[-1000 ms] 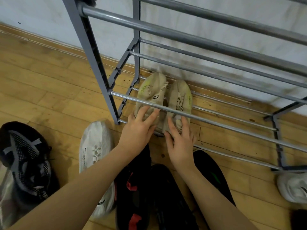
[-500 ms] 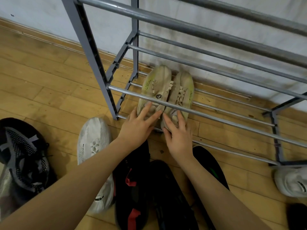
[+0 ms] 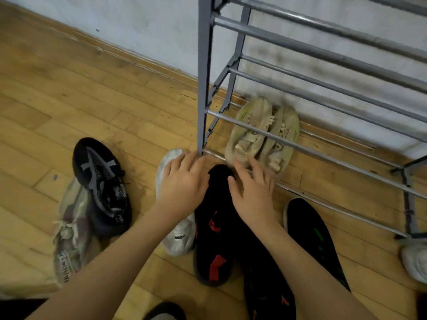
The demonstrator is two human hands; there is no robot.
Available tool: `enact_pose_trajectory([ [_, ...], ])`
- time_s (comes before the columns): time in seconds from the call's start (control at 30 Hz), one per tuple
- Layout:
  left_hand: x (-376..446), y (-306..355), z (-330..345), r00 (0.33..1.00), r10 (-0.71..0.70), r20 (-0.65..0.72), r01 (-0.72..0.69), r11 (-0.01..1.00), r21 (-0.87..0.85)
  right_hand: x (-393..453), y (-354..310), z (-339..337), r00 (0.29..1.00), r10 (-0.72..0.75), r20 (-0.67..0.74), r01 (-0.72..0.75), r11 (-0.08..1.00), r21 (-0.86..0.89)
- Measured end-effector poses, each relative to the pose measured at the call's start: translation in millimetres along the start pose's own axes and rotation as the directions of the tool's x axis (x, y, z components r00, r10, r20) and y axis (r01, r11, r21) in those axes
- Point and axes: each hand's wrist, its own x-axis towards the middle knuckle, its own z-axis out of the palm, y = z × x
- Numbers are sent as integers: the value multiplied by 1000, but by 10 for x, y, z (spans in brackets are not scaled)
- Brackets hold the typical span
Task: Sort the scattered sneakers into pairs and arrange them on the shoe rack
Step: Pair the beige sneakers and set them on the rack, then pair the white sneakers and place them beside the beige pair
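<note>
Our left hand [image 3: 184, 183] and right hand [image 3: 253, 190] hover with fingers spread and empty over the near shoes; half a second ago both pressed on the beige pair [image 3: 261, 135], which we have now let go. That pair sits side by side at the left end of the shoe rack [image 3: 204, 72], on its lowest rails, so we judge one pair done. Below our hands lie a white sneaker [image 3: 178, 239] and a black-and-red sneaker [image 3: 212, 245], unsorted. The wooden floor [image 3: 69, 100] meets a pale wall [image 3: 138, 24] behind the rack.
</note>
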Motion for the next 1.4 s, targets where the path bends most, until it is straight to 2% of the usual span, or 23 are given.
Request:
enact_pose_trajectory([
  [0.17,-476,-239,-449,989,-150,-17,150,989,-13,-225,-508,65,991,-130,15,129,990,54],
  [0.27,-716,-405,-684,976,-216,-31,216,976,-2,-250,-839,101,974,-215,73,211,976,59],
  [0.37,-1064,-657,-890,938,-337,-86,336,942,-22,-298,-1329,121,936,-339,100,331,940,87],
  [0.43,-1275,-835,-926,907,-415,-76,413,910,-33,-355,-1628,159,908,-400,123,388,915,115],
  [0.6,-1626,-1244,-765,829,-559,1,559,829,-22,-365,-1945,520,870,-439,226,417,898,140],
  [0.73,-1705,-1551,-538,765,-637,95,640,768,4,-316,-1963,957,821,-406,402,441,898,6],
  [0.83,-1747,-1682,-352,739,-648,184,659,752,4,-340,-1919,1203,800,-403,445,478,876,-65],
  [0.93,-1766,-1745,-249,764,-607,218,628,778,-35,-361,-1899,1388,793,-419,441,491,869,-57],
  [1.07,-1761,-1777,-231,778,-594,205,613,789,-43,-329,-1887,1521,788,-441,429,407,897,174],
  [1.17,-1786,-1758,-238,791,-567,229,595,801,-70,-340,-1860,1479,830,-438,344,333,886,323],
  [1.3,-1816,-1700,-215,794,-543,272,556,830,35,-383,-1812,1353,864,-455,214,407,883,233],
  [1.4,-1825,-1624,-197,804,-571,168,581,814,-14,-503,-1678,1309,857,-474,203,448,879,164],
])
